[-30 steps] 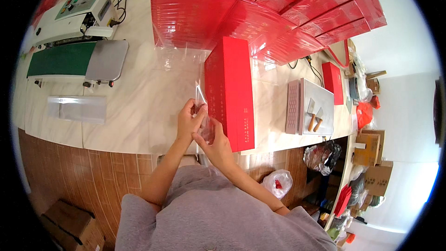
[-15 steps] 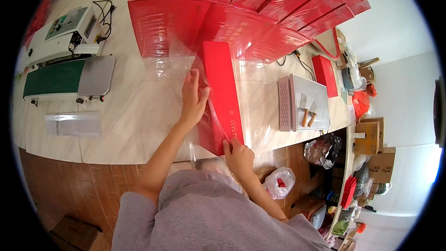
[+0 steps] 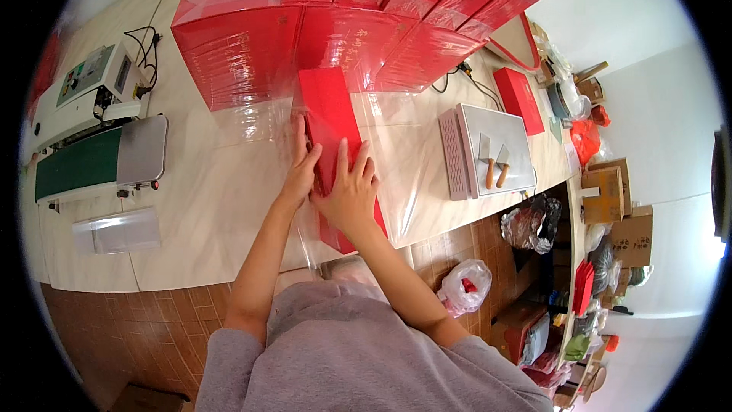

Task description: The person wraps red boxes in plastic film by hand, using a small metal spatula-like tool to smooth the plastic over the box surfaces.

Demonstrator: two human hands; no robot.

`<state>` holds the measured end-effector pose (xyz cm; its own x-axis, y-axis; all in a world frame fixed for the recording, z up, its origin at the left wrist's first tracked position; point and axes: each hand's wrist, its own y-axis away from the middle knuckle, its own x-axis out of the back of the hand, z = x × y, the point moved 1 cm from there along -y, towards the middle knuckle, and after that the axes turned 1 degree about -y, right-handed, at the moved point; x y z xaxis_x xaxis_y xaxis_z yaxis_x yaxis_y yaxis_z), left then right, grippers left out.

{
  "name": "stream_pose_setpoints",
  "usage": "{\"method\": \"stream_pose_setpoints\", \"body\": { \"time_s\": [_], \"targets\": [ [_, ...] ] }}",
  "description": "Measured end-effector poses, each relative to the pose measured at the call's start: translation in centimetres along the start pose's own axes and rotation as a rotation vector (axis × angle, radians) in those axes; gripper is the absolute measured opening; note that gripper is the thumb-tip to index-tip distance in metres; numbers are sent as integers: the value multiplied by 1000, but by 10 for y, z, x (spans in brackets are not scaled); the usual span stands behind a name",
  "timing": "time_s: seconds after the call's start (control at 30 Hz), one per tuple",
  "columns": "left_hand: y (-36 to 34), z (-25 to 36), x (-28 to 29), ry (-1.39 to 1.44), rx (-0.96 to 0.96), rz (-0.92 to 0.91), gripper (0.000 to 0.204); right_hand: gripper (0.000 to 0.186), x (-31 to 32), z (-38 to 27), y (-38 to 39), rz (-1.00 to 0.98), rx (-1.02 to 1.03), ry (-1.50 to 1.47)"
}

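A long red box (image 3: 329,99) lies on the table in front of me, its far end close to a stack of red boxes. Clear plastic film (image 3: 396,175) spreads around it and shows on both sides. My left hand (image 3: 299,172) rests along the box's left side, fingers stretched away from me and thumb apart. Across the top of the box lies my right hand (image 3: 351,194), fingers spread, its thumb close to the left hand. Part of the box's middle is hidden beneath it.
Film-wrapped red boxes (image 3: 335,42) are stacked at the back. A sealing machine (image 3: 99,114) with a green belt and a clear plastic piece (image 3: 117,230) are at left. On the right, a metal-topped unit (image 3: 499,145) carries two wooden-handled scrapers, with another red box (image 3: 518,99) behind.
My right hand has left the box's near end and moved up onto its middle, beside my left hand. The whole view has shifted slightly.
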<state>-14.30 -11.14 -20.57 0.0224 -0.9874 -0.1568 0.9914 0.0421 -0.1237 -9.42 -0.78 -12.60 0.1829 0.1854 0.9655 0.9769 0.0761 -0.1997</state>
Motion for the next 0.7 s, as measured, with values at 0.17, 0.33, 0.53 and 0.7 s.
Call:
{"method": "stream_pose_setpoints", "body": {
  "time_s": [0.17, 0.33, 0.53, 0.7],
  "targets": [
    [13, 8, 21, 346, 203, 76, 70, 115, -14, 5, -20, -151, -211, -69],
    [55, -96, 65, 216, 563, 488, 65, 115, -1, 34, -27, -126, -164, -201],
    [90, -157, 58, 853, 782, 51, 61, 110, 82, 72, -23, -148, 98, -314],
    [64, -133, 56, 989, 768, -181, 79, 107, 174, 66, 3, -215, 440, -101]
  ]
}}
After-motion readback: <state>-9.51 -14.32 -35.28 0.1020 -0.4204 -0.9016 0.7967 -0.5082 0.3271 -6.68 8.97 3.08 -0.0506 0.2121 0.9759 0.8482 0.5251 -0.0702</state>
